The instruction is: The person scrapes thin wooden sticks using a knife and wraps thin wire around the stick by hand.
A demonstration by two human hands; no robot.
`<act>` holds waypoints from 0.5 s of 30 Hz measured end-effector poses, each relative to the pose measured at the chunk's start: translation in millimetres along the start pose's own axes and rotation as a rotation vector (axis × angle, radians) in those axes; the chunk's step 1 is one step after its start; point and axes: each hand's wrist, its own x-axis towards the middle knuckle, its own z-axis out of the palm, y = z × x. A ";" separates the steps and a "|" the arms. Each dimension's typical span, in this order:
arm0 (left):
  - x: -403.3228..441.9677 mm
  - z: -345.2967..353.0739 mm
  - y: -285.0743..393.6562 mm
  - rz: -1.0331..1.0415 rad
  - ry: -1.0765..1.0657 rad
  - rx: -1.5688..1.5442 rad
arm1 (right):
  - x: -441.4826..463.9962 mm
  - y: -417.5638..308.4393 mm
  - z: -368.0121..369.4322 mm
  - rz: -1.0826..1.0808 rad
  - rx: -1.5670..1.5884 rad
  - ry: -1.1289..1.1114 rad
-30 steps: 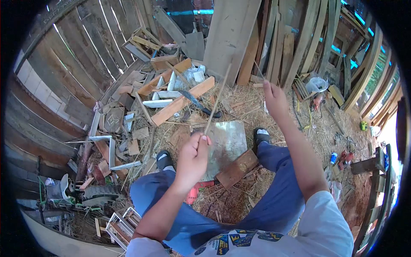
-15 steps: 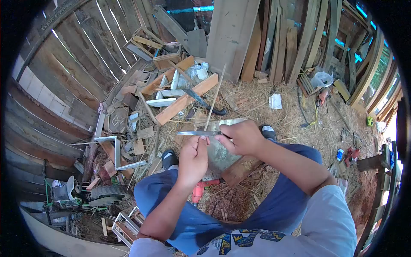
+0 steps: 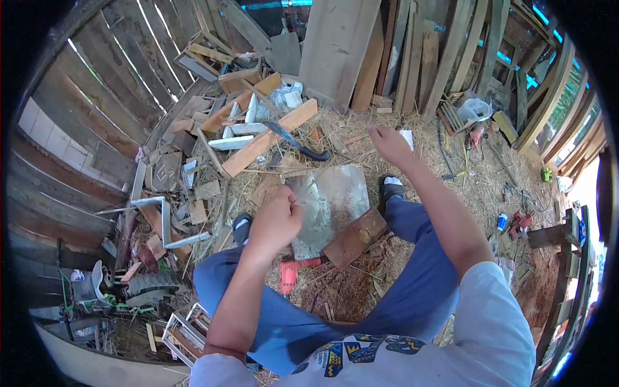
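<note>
My left hand [image 3: 277, 220] is closed at the near left of a worn flat board [image 3: 342, 187] on the ground. The thin wooden strip it gripped half a second ago is only a faint blur here. Farther forward and to the right, my right hand [image 3: 390, 143] is raised and closed around the knife seen in the earlier frame; its blade cannot be made out now. The hands are well apart. A brown wood block [image 3: 354, 238] rests at the board's near right edge, between my legs.
A red power tool [image 3: 288, 276] lies below the board. Beyond it, a curved blade with a black handle [image 3: 296, 143] lies against an orange-brown plank [image 3: 271, 138]. Scrap wood is heaped at left; tall boards [image 3: 342, 51] lean at the back. Straw covers the ground.
My right hand has swung forward and to the right, away from the left. My left hand has shifted slightly left. Knife and strip, plain before, are blurred or lost from sight.
</note>
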 end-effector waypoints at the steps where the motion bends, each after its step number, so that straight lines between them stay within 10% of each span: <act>1: 6.0 -2.6 -3.8 -0.050 -0.115 0.082 | -4.6 -5.4 7.4 -0.015 -0.029 -0.054; 15: 37.9 3.1 -26.1 -0.231 -0.052 0.463 | -103.6 -45.2 114.3 0.006 0.399 -0.177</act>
